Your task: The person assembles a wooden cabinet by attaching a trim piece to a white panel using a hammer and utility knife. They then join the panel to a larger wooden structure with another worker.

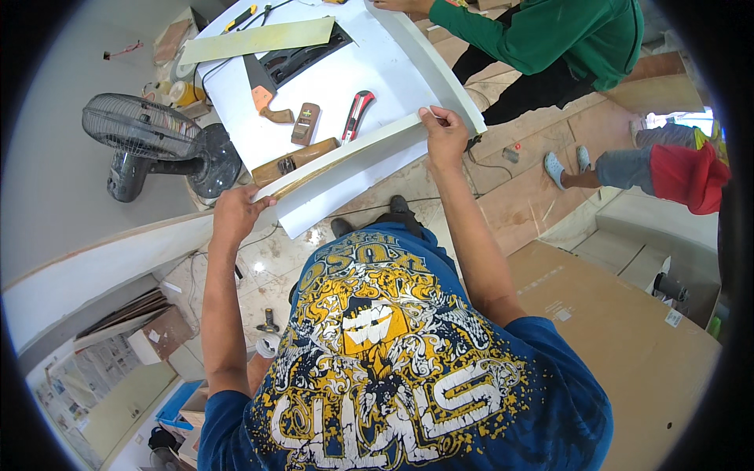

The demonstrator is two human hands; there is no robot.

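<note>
Board (345, 153) spans left hand (233, 213) and right hand (446, 141), black case (309, 61) beyond.

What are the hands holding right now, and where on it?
A long white strip, pinched by its edge: the left hand at its left end, the right hand toward its right end.

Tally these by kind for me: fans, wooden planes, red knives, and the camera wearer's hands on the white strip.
Fans: 1 (grey fan)
Wooden planes: 2 (long plane, small plane)
Red knives: 1 (red knife)
Hands on the white strip: 2 (left hand, right hand)
Total: 6
</note>
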